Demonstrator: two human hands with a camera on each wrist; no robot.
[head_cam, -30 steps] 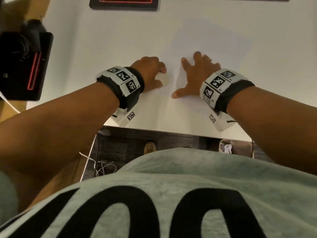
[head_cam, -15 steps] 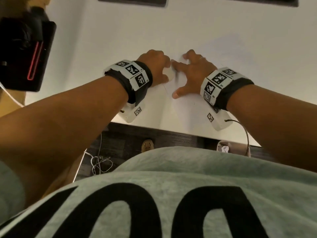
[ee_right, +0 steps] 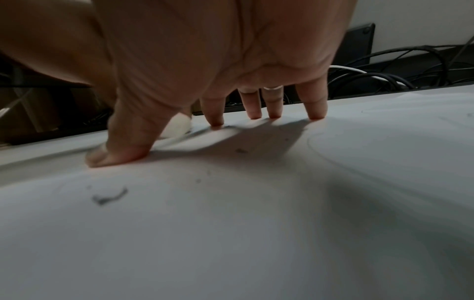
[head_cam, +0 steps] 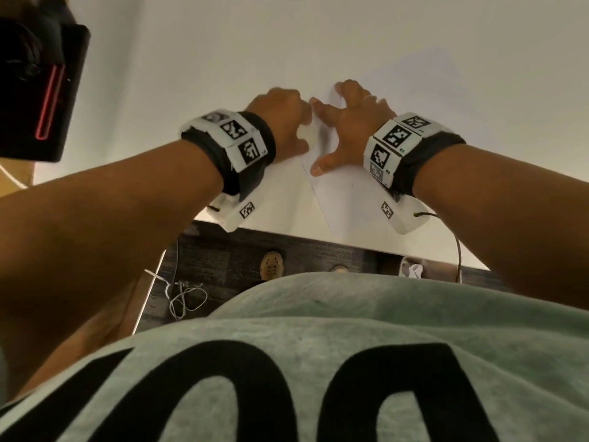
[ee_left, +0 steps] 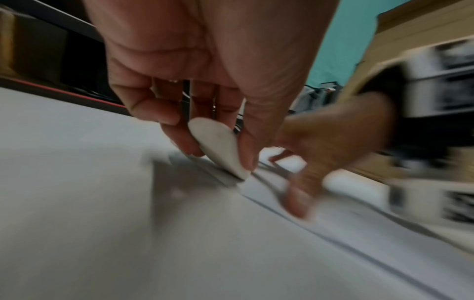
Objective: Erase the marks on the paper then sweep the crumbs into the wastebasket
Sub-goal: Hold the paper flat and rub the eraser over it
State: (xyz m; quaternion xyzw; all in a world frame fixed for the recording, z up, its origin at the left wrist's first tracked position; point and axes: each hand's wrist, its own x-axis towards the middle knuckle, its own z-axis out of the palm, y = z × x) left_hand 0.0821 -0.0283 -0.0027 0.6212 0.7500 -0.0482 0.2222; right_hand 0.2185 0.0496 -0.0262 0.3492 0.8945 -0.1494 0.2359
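Note:
A white sheet of paper [head_cam: 357, 193] lies on the white table [head_cam: 191, 59]. My left hand [head_cam: 283, 119] pinches a white oval eraser [ee_left: 219, 147] between thumb and fingers, its lower end touching the paper's left edge [ee_left: 256, 194]. My right hand [head_cam: 347, 122] is spread, fingertips [ee_right: 274, 109] and thumb pressing the paper [ee_right: 231, 233] flat just right of the eraser [ee_right: 178, 126]. Grey eraser crumbs [ee_right: 110, 196] and faint pencil lines [ee_right: 330, 156] lie on the sheet near my right hand.
A wastebasket [head_cam: 412, 269] with crumpled paper stands on the floor under the table's front edge. A black device [head_cam: 41, 90] with a red strip sits at the far left. Cables [ee_right: 384, 73] run behind the table's back edge.
Both hands have moved further from me on the table and closer together. The left hand with the eraser now sits right against the right hand's index finger.

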